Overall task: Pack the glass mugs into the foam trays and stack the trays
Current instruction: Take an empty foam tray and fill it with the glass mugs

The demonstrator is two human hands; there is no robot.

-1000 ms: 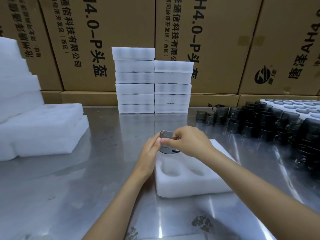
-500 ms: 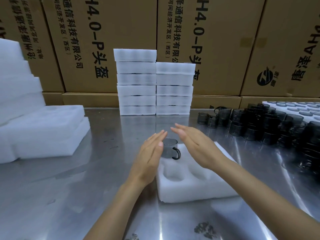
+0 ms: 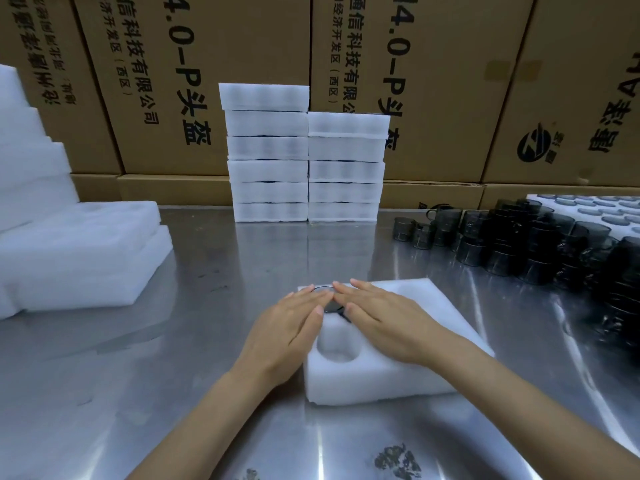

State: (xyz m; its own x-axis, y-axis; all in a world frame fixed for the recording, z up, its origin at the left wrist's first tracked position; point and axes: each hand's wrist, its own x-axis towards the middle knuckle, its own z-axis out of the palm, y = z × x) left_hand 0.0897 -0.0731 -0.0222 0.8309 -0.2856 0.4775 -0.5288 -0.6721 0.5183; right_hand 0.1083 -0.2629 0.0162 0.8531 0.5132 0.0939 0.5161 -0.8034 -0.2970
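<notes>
Head view: flat fingers of both hands, left hand [image 3: 291, 318] and right hand [image 3: 382, 315], press one mug [image 3: 327, 299] into the tray [image 3: 450, 327], gripping nothing; nearer pocket empty, many mugs [image 3: 519, 244] remain right.

Packing warehouse: stacked cardboard cartons [image 3: 214, 81] behind a steel table [image 3: 207, 341].

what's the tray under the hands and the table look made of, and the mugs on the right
Tray: white foam, matte and soft-edged. Table: likely stainless steel, brushed, mirroring the stacks. Mugs: smoky, see-through glass, glossy.
</notes>
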